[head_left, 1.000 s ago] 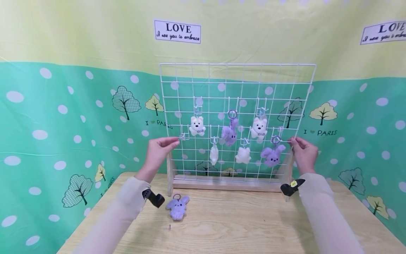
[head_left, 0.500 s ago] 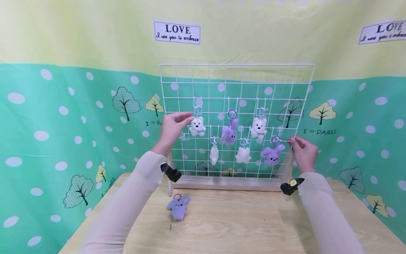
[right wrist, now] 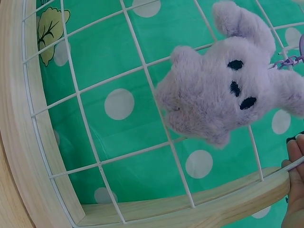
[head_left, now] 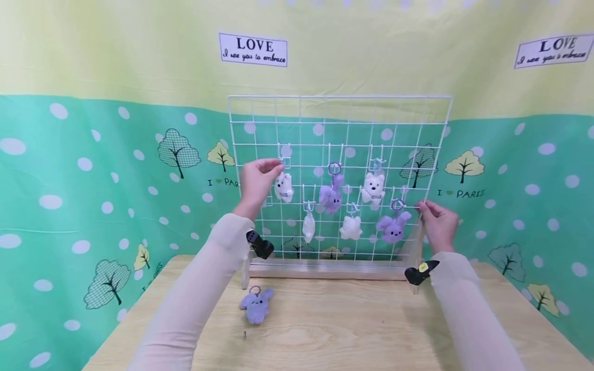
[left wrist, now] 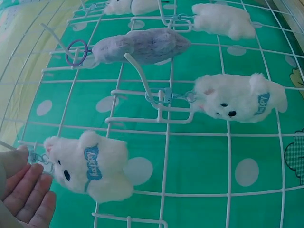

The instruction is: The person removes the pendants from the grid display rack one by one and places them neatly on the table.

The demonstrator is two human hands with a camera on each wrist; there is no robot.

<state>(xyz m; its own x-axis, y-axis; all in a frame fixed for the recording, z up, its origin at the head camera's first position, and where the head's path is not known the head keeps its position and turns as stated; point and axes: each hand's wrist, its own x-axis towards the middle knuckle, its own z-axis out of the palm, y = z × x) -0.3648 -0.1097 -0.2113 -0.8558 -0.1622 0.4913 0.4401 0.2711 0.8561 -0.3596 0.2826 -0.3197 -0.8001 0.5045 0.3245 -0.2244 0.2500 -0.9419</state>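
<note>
A white wire grid rack [head_left: 339,96] stands upright with plush keychains on its hooks. My left hand [head_left: 256,184] pinches the light blue clasp [left wrist: 35,156] of the upper-left white bear keychain [head_left: 284,188], which still hangs at its hook and is turned sideways. In the left wrist view, the thumb and forefinger meet at this clasp. On the other side, my right hand [head_left: 440,221] grips the rack's right edge wire, near a purple rabbit keychain [right wrist: 223,90]. In the right wrist view only some of its fingers show.
Another purple rabbit keychain [head_left: 257,307] lies on the wooden table [head_left: 334,330] in front of the rack. A small dark piece [head_left: 245,335] lies near it. Several more plush keychains, such as a white bear [head_left: 373,188], hang close by. A patterned curtain [head_left: 116,154] stands behind.
My left hand has moved up and right from a lower-left hook to the upper-left bear's clasp. The bear has turned from facing front to sideways. My right hand stays on the rack's edge.
</note>
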